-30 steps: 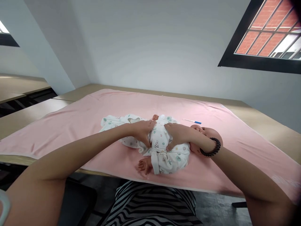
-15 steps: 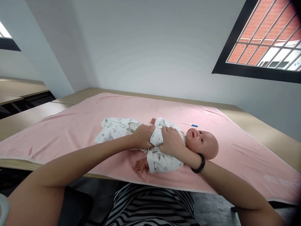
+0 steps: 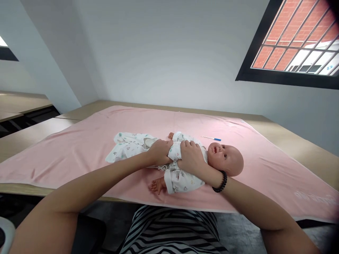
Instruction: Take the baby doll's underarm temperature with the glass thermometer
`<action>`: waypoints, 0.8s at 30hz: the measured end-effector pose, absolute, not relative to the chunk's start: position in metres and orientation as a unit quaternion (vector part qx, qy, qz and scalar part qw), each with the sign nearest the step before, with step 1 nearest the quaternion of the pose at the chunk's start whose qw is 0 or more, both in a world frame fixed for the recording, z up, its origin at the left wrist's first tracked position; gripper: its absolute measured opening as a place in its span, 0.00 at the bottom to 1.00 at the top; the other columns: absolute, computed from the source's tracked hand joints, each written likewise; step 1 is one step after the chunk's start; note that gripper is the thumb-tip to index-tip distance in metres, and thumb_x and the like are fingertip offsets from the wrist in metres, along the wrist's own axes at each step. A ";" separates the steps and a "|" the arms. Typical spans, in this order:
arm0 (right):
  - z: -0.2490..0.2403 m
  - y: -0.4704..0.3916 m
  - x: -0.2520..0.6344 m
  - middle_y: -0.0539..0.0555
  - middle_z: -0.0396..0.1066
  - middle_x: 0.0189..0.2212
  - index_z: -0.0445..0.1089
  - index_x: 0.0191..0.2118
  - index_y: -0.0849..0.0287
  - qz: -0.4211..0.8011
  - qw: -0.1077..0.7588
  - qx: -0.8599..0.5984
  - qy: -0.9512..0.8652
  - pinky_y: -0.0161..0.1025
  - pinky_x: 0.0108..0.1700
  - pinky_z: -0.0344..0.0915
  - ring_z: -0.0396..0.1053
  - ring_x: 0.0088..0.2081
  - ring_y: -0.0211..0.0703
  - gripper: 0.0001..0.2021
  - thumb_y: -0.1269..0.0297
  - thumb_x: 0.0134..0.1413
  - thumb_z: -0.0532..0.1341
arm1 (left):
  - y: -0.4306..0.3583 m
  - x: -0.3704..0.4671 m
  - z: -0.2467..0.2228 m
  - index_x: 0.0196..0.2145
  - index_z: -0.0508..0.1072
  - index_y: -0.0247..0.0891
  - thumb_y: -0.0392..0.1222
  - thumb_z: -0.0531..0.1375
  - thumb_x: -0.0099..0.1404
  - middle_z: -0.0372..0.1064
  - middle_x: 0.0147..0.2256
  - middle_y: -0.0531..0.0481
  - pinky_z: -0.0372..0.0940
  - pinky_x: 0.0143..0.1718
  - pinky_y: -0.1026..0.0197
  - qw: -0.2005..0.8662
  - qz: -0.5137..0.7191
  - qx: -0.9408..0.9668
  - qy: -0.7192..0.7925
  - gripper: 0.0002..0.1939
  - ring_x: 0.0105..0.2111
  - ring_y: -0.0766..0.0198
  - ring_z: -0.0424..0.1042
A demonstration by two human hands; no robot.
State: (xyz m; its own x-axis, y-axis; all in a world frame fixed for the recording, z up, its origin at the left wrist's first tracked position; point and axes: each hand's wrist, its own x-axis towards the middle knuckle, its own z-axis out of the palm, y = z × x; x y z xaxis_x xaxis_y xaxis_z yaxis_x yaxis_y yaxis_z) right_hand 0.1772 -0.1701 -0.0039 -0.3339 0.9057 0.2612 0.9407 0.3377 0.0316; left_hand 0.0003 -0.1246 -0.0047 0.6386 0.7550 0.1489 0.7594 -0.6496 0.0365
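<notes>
The bald, smooth-skinned baby doll (image 3: 225,159) in white printed cloth clothes (image 3: 184,181) lay face up on the soft, wrinkled pink blanket (image 3: 87,141), head to the right. The left hand (image 3: 159,152) gripped its lower torso, fingers bent over the cloth. The right hand (image 3: 191,156), below a black beaded bracelet (image 3: 220,181), curved round its chest, fingers close together. Beyond lay a thin white stick with a blue end (image 3: 212,138).
</notes>
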 end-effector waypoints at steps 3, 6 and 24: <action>-0.004 -0.173 0.180 0.66 0.69 0.46 0.66 0.47 0.64 -0.090 0.103 -0.571 -0.810 0.54 0.46 0.62 0.65 0.45 0.60 0.23 0.62 0.42 0.59 | -0.127 -0.001 -0.005 0.40 0.66 0.36 0.51 0.60 0.55 0.75 0.39 0.39 0.64 0.36 0.48 0.017 -0.089 -0.904 -0.418 0.19 0.36 0.45 0.75; -0.004 -0.176 0.184 0.66 0.68 0.50 0.66 0.50 0.64 -0.079 0.109 -0.565 -0.814 0.55 0.49 0.62 0.64 0.49 0.61 0.25 0.62 0.42 0.60 | -0.131 -0.004 -0.007 0.39 0.65 0.37 0.51 0.60 0.55 0.74 0.39 0.39 0.64 0.38 0.48 0.022 -0.113 -0.903 -0.413 0.18 0.37 0.45 0.74; -0.007 -0.175 0.200 0.64 0.38 0.74 0.51 0.71 0.59 -0.009 0.135 -0.471 -0.872 0.66 0.69 0.33 0.27 0.74 0.65 0.44 0.61 0.45 0.60 | -0.135 -0.018 -0.013 0.61 0.58 0.33 0.52 0.64 0.55 0.61 0.58 0.33 0.55 0.60 0.44 -0.020 -0.160 -0.912 -0.378 0.40 0.58 0.42 0.61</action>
